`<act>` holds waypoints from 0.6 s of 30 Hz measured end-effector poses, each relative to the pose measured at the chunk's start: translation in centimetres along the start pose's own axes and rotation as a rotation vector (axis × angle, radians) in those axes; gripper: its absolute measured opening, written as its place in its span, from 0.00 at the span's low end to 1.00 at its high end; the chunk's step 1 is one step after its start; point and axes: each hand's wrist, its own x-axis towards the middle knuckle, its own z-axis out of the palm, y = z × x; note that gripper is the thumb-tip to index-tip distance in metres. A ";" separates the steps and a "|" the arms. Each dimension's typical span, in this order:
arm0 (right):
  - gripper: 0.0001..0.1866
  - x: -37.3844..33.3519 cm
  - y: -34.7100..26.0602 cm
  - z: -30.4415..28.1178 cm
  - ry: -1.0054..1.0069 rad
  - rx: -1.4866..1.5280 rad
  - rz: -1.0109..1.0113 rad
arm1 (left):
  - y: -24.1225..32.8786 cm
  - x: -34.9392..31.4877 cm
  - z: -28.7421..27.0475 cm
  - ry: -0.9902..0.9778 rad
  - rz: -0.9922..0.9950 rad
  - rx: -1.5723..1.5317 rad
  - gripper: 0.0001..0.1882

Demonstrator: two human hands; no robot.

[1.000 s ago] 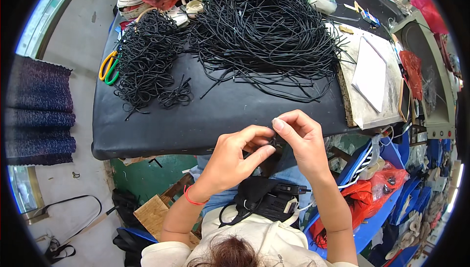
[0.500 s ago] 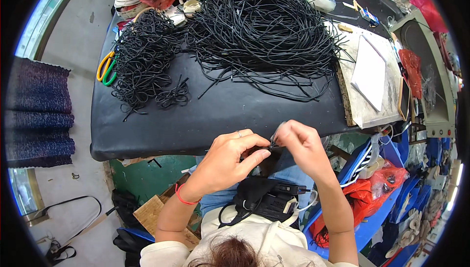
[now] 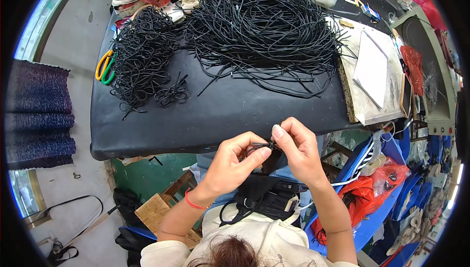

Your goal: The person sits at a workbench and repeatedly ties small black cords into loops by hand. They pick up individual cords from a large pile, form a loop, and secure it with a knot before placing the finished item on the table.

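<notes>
Both my hands meet just past the near edge of the black table, above my lap. Between the thumb and fingers of my left hand (image 3: pixel 240 160) is pinched a black cord (image 3: pixel 264 145), gathered in short loops. My right hand (image 3: pixel 299 150) grips the same cord close beside, thumb against forefinger, with a short end poking up. How the cord crosses inside the fingers is too small to make out. Farther off on the table lie a big heap of loose black cords (image 3: pixel 264 32), a pile of looped cords (image 3: pixel 142 56) and a small looped bundle (image 3: pixel 172 91).
Scissors with yellow and green handles (image 3: pixel 105 67) lie at the table's left edge. A worn board (image 3: pixel 382 113) with white paper (image 3: pixel 370 71) sits on the right. Red plastic bags (image 3: pixel 342 203) fill a blue container (image 3: pixel 364 240) by my right arm. A wooden box (image 3: pixel 154 213) stands lower left.
My right hand, blurred before, has turned and now pinches the cord beside my left hand. The left hand keeps its hold nearly in place, with loops now showing over its fingers.
</notes>
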 end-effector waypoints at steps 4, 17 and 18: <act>0.11 0.3 -0.7 0.5 0.087 0.061 0.014 | -1.3 -0.6 1.5 0.160 0.150 0.151 0.06; 0.10 1.2 -1.7 2.1 0.239 0.562 0.145 | -2.1 3.4 3.2 0.343 0.556 -0.005 0.19; 0.09 1.0 -1.6 2.3 0.232 0.557 0.120 | -1.6 3.4 3.1 0.322 0.498 -0.112 0.14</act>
